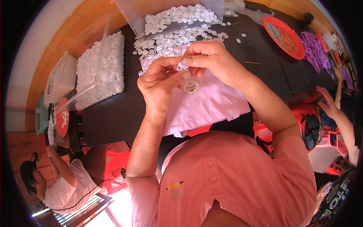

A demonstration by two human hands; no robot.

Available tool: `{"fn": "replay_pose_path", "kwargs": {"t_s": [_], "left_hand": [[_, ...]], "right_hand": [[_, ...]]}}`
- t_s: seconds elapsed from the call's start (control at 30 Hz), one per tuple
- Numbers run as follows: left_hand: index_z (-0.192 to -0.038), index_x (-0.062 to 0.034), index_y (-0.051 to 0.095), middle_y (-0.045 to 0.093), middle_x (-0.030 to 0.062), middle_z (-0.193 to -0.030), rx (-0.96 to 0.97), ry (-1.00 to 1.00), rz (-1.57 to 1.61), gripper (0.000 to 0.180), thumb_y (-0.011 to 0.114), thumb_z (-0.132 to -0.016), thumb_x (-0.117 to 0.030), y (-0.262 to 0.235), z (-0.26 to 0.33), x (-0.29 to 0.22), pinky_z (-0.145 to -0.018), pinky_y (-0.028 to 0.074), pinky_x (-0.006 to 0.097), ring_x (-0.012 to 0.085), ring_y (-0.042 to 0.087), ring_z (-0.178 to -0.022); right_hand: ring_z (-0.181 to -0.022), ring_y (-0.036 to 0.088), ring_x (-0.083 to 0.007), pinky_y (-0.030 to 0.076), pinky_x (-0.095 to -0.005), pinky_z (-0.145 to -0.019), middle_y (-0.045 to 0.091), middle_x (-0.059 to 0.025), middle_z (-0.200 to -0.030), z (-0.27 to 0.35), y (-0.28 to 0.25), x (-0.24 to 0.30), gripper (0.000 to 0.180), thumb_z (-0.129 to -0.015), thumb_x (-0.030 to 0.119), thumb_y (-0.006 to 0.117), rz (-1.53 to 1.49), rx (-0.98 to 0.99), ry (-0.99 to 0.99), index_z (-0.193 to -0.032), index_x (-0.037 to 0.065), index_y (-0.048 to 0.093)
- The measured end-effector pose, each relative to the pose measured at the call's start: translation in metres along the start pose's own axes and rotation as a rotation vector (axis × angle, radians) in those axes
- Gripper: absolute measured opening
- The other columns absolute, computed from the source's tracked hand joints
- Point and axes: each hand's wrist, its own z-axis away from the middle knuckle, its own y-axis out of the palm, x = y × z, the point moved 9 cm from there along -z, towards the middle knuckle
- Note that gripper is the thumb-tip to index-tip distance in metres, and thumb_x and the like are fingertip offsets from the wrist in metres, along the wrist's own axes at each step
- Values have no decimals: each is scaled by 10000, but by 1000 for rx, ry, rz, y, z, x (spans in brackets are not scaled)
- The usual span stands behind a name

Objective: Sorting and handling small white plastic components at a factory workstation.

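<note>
My left hand (pixel 160 81) and my right hand (pixel 211 60) meet above a black table (pixel 113 113), both pinching a small white plastic ring piece (pixel 182 66) between fingertips. Under the hands lies a pale pink plastic bag (pixel 211 104) with a round sticker (pixel 191 87). Just beyond the hands spreads a loose heap of the same white ring pieces (pixel 166 41) on the table. My forearms come up from the lower edge over my pink shirt.
A clear plastic bin (pixel 177 15) of white pieces stands at the far edge, another full clear bin (pixel 102 68) at the left. A red plate (pixel 285 38) and purple pieces (pixel 314 51) lie far right, near another person's hand (pixel 327 102). A person in white sits lower left.
</note>
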Motion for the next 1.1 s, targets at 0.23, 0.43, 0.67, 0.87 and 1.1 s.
{"fn": "replay_pose_path", "kwargs": {"t_s": [0.23,0.43,0.67,0.87,1.1], "left_hand": [[-1007,10,677,630,26,-799,-4,-18,143,242,681,-783,102,-1,-2,4,-548,482,221,77,570,-688],[-1001,0,689,611,5,-794,-55,-27,90,233,679,-788,93,-6,1,3,-544,476,222,73,554,-688],[-971,-8,686,609,15,-791,-40,44,121,270,652,-739,128,1,-3,4,-548,455,220,77,554,-670],[-1025,22,635,598,60,-813,-120,103,63,295,602,-749,119,-24,-1,6,-534,452,243,122,535,-639],[-1010,46,617,598,81,-795,-85,108,86,232,589,-783,84,-17,-2,0,-542,452,239,130,536,-622]], "right_hand": [[-643,558,-57,441,-200,-555,586,9,-705,0,0,3,203,-931,203,607,14,-39,-94,-898,7,650],[-603,520,-65,423,-213,-536,559,2,-665,1,1,5,185,-913,183,623,65,-101,-136,-852,8,634],[-626,487,-60,400,-236,-550,541,14,-684,13,-11,13,139,-906,138,619,162,-232,-243,-845,15,605],[-574,549,-117,440,-314,-534,573,-74,-599,-6,6,6,134,-827,110,647,222,-258,-405,-782,-3,589],[-593,603,-173,460,-324,-564,609,-127,-633,2,7,21,143,-810,121,665,232,-285,-440,-780,-8,610]]}}
